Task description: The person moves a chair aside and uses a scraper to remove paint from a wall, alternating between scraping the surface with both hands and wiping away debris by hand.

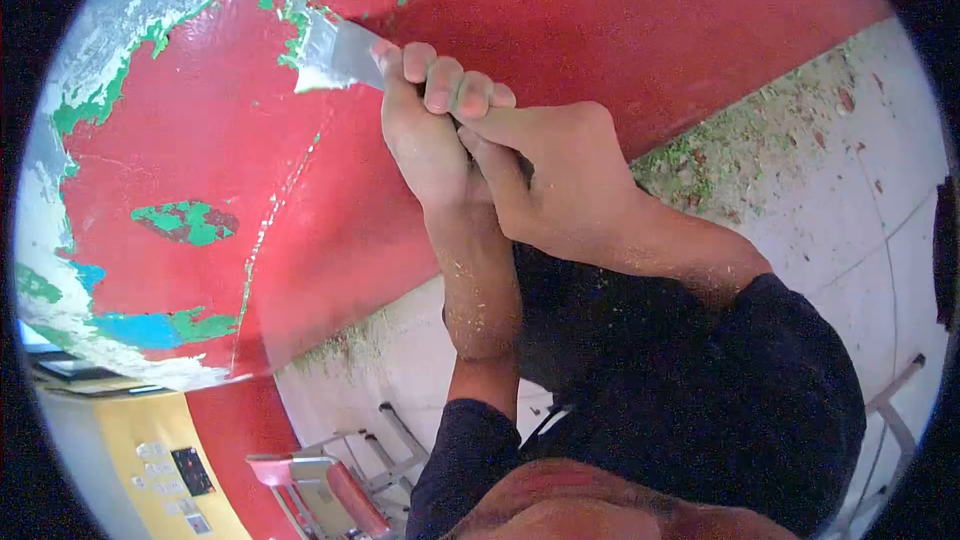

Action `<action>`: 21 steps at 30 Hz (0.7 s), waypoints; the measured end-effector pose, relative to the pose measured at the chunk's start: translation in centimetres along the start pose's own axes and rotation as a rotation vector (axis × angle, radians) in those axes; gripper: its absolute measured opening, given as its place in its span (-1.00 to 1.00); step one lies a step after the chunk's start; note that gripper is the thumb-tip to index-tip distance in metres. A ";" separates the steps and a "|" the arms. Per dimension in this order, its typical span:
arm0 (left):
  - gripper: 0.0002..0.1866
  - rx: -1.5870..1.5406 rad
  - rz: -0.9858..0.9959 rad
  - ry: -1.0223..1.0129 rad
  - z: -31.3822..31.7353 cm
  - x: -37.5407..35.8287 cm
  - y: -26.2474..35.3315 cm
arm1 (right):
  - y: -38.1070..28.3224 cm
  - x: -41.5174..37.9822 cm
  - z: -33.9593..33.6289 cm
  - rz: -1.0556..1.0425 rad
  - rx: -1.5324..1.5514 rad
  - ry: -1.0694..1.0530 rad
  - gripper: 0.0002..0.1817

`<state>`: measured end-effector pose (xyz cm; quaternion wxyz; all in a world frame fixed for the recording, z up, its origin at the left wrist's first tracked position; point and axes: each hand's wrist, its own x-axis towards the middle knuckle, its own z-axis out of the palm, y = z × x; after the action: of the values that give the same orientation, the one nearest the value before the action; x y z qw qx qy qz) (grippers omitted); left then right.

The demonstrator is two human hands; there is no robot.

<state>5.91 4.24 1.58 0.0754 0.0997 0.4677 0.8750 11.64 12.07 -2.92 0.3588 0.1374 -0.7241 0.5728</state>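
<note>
A scraper [355,54] with a flat metal blade rests against the red painted wall [400,190], at the edge of a stripped patch. Wrapped round it just behind the blade is my left hand [430,130], its fingers curled. My right hand [570,160] is closed at the handle end, touching my left hand; the handle is mostly hidden between the two. White and green layers [295,25] show around the blade where the red paint is off. Small flakes cling to both forearms.
Peeled grey, green and blue areas line the wall's left side. Paint chips [710,165] lie on the pale floor [800,230] along the wall's foot. Red chairs [357,500] and metal frames stand at the lower left, with another metal frame [895,410] at the lower right.
</note>
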 end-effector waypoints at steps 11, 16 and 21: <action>-0.63 -0.026 0.017 -0.165 -1.7 1.3 1.7 | -0.1 0.6 2.2 -0.086 -0.035 0.097 -0.91; -0.63 0.258 0.050 0.019 -0.6 0.7 1.0 | -0.2 0.5 1.6 -0.029 0.002 0.065 -0.91; -0.64 0.112 0.055 -0.120 -1.0 1.4 1.5 | 0.0 0.7 1.6 -0.052 0.009 0.041 -0.90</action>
<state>4.26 2.94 2.38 0.0733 0.1687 0.5077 0.8417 10.57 10.78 -2.60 0.3877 0.1463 -0.7101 0.5692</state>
